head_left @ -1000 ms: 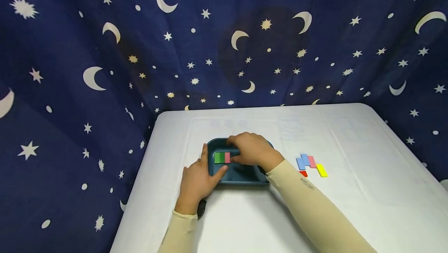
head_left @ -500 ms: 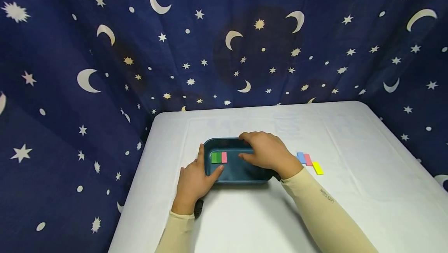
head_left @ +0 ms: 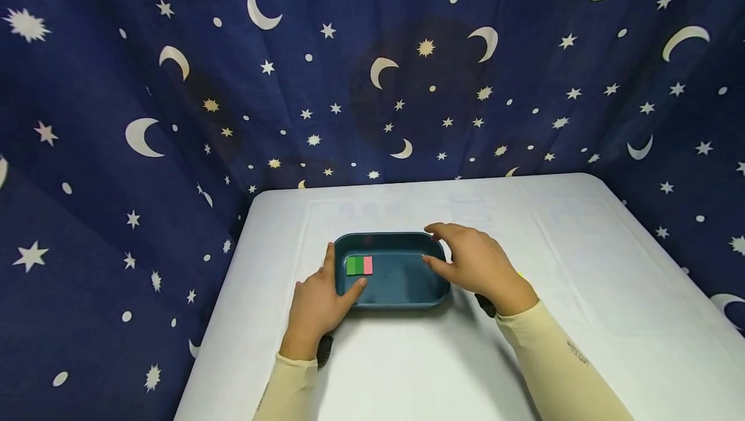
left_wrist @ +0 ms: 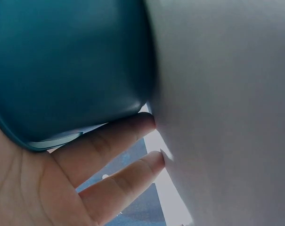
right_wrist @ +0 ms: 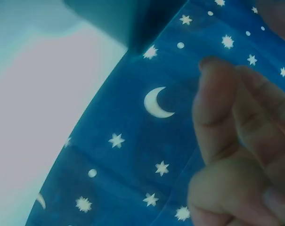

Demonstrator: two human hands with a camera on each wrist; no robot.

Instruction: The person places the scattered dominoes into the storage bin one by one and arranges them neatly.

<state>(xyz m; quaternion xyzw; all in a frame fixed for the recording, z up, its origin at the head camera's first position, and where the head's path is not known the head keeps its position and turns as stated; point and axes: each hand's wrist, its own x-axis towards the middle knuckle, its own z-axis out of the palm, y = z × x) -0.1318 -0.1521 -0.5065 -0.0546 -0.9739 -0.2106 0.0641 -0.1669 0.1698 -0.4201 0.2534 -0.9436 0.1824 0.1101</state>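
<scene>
My right hand (head_left: pixel 478 264) empty, fingers parted, near tray (head_left: pixel 404 282); left hand (head_left: pixel 317 304) spread against tray's left end; green pieces (head_left: pixel 359 266), pink piece (head_left: pixel 368 265) inside.

Place: a tabletop work area screened by fabric; whether it is set in a home, lab or studio cannot be told.
Curtain (head_left: pixel 343 7): dark blue, printed with pale moons, stars and dots, hung behind the table (head_left: pixel 407 363) and along both sides.
Table: covered in white, its far corners rounded, faint lines seen across its top.
</scene>
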